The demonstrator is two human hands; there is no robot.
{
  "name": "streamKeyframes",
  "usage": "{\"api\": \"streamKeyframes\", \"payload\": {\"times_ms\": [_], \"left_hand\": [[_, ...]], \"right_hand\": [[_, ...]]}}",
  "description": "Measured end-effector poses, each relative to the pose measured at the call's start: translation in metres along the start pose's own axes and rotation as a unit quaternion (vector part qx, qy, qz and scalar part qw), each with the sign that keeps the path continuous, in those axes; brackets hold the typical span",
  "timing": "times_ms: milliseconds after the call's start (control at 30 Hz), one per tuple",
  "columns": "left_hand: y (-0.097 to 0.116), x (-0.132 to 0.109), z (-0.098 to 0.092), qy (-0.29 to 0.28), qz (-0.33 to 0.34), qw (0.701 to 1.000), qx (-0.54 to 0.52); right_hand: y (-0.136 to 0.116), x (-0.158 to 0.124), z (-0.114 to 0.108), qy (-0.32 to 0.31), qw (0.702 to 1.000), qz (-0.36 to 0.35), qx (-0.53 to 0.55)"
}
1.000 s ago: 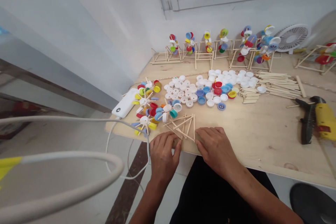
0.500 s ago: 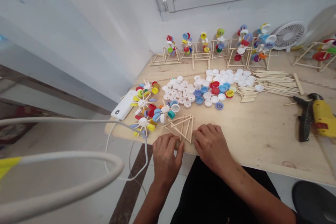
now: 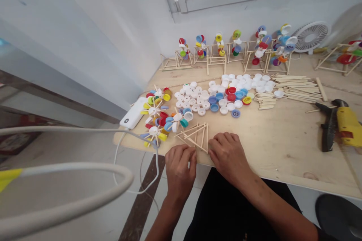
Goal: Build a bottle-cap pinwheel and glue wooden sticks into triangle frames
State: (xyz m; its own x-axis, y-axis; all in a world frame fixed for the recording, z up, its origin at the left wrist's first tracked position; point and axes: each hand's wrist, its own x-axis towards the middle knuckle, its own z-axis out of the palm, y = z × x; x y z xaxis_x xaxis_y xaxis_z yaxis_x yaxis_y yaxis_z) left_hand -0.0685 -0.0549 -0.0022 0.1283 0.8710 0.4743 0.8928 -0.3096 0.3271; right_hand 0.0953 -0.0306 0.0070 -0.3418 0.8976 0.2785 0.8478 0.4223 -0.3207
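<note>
A triangular frame of thin wooden sticks [image 3: 204, 137] lies near the table's front edge. My left hand [image 3: 181, 163] rests at its lower left, fingers curled and pressed toward the thumb. At the lower right corner is my right hand [image 3: 227, 154], also closed, its fingertips partly hidden beneath the knuckles. Whatever either hand may hold is too small or covered to make out. Just beyond the frame, wheels of sticks and coloured bottle caps [image 3: 154, 131] lie in a cluster.
White bottle caps [image 3: 195, 98] and coloured ones spread across the middle. Bundles of wooden sticks [image 3: 296, 88] lie farther right, near a yellow and black glue gun [image 3: 349, 126]. Finished wheel stands [image 3: 261, 51] line the wall beside a white fan [image 3: 311, 37]. A white power bank [image 3: 134, 113] trails a cable.
My left hand has shifted very slightly down, its fingers drawn closer together. My right hand and the stick frame stay almost where they were.
</note>
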Motion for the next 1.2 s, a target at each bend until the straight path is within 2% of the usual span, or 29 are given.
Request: {"api": "streamKeyframes", "payload": {"times_ms": [567,667,867,1200], "left_hand": [[0.009,0.006,-0.007,0.061,0.064,0.994,-0.065],[0.015,0.011,-0.007,0.056,0.067,0.993,-0.078],[0.038,0.024,-0.001,0.046,0.073,0.988,-0.127],[0.090,0.043,0.013,0.029,0.072,0.974,-0.213]], "right_hand": [[0.009,-0.008,-0.004,0.008,0.998,0.026,0.056],[0.017,-0.012,-0.010,0.035,0.994,0.045,0.092],[0.042,-0.023,-0.021,0.111,0.985,0.083,0.105],[0.073,-0.049,-0.043,0.129,0.971,0.147,0.139]]}}
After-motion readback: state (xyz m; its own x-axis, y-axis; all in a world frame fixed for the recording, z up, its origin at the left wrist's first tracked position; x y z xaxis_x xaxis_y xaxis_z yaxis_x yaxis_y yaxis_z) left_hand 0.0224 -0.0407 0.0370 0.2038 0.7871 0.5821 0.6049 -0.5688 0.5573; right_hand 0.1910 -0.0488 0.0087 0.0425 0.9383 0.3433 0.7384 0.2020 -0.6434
